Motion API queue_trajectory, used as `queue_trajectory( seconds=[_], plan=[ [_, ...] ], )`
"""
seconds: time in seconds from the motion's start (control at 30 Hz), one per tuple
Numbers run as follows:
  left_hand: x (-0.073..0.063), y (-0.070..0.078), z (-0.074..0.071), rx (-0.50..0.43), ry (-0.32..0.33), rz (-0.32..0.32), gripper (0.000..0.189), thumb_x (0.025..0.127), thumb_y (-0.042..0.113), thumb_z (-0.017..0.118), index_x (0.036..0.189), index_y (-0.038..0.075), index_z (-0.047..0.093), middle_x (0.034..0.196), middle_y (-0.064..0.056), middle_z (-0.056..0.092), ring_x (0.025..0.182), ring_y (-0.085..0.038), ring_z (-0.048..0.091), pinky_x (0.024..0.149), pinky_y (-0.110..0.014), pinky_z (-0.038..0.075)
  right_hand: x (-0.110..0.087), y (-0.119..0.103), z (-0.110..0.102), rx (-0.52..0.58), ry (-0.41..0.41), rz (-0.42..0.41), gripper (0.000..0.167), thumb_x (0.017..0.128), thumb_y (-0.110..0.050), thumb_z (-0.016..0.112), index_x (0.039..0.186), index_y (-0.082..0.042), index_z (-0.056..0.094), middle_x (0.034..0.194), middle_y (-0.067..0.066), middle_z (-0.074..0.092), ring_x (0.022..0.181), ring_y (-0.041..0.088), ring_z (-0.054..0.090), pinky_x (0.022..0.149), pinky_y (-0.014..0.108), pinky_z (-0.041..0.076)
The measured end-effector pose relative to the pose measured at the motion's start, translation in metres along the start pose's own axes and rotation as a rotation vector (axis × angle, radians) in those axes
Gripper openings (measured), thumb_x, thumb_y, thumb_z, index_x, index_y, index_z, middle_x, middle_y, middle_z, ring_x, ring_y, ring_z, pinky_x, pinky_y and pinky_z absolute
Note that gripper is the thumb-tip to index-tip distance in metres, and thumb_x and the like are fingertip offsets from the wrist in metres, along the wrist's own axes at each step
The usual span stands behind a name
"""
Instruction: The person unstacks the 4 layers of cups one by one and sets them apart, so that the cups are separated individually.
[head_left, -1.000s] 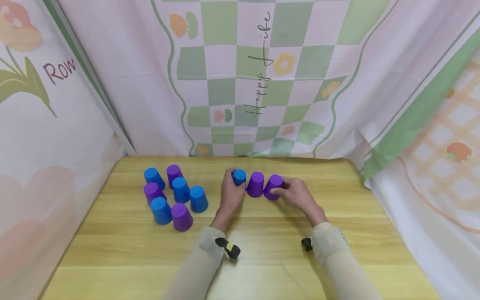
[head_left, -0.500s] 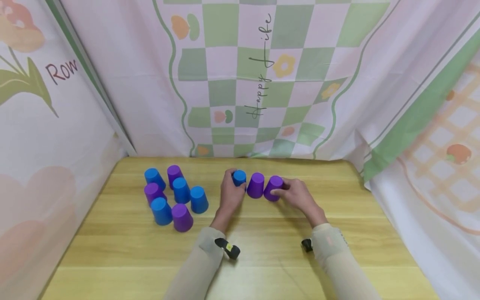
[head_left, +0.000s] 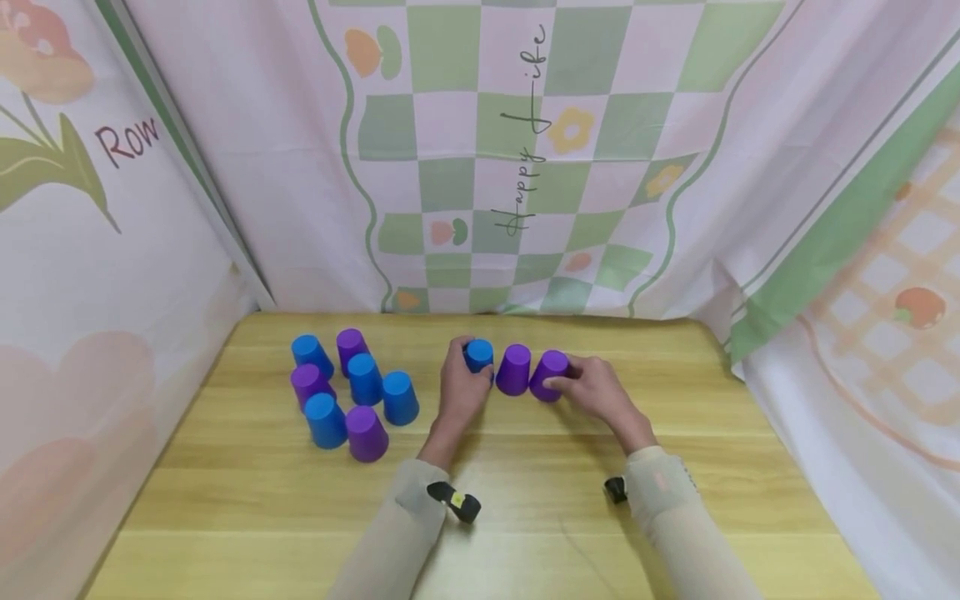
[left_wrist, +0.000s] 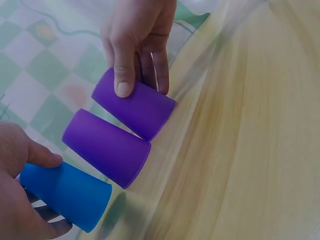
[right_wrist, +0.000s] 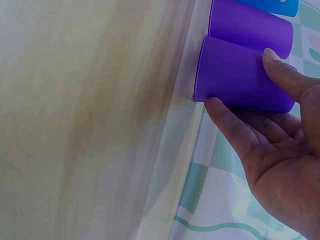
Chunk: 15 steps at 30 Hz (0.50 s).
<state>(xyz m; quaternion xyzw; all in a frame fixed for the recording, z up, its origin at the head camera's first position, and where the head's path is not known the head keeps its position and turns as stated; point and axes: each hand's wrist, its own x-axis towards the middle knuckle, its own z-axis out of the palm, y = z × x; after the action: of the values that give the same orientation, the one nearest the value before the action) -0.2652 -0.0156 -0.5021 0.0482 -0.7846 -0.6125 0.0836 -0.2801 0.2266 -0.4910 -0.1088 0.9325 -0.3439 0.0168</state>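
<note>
Three upside-down cups stand in a short row near the back of the table in the head view. My left hand [head_left: 461, 387] grips the blue cup [left_wrist: 70, 196] at the row's left end, its thumb across the near side. Between the hands stands a purple cup [head_left: 513, 371], which neither hand holds. At the right end, my right hand [head_left: 597, 388] holds another purple cup [right_wrist: 240, 75], with the thumb on one side and the fingers on the other. The two purple cups touch or nearly touch at their rims. A narrow gap separates the blue cup from the middle one.
Left of the hands, a loose cluster of several blue and purple cups, one of them a blue cup [head_left: 401, 398], stands upside down on the wooden table [head_left: 525, 533]. A patterned curtain [head_left: 510, 158] hangs along the back edge, with more cloth at both sides.
</note>
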Motion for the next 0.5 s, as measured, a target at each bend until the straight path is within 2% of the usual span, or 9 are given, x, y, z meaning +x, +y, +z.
queue_trajectory(
  seconds=[0.3, 0.5],
  plan=[
    [-0.012, 0.01, -0.007, -0.015, -0.002, 0.018, 0.06, 0.094, -0.003, 0.071, 0.149, 0.004, 0.048, 0.154, -0.017, 0.053, 0.148, -0.038, 0.046, 0.123, -0.057, 0.038, -0.001, 0.001, -0.001, 0.013, -0.008, 0.007, 0.038, 0.093, -0.035, 0.081, 0.12, -0.008, 0.077, 0.1, 0.009, 0.08, 0.08, 0.02, 0.068, 0.072, 0.035, 0.057],
    [-0.025, 0.016, -0.015, -0.014, 0.005, 0.028, 0.059, 0.093, -0.002, 0.072, 0.148, 0.006, 0.049, 0.153, -0.017, 0.055, 0.147, -0.039, 0.048, 0.122, -0.06, 0.039, 0.0, 0.0, -0.001, 0.005, -0.01, -0.002, 0.036, 0.094, -0.035, 0.08, 0.118, -0.008, 0.078, 0.098, 0.008, 0.079, 0.077, 0.02, 0.067, 0.071, 0.035, 0.057]
  ],
)
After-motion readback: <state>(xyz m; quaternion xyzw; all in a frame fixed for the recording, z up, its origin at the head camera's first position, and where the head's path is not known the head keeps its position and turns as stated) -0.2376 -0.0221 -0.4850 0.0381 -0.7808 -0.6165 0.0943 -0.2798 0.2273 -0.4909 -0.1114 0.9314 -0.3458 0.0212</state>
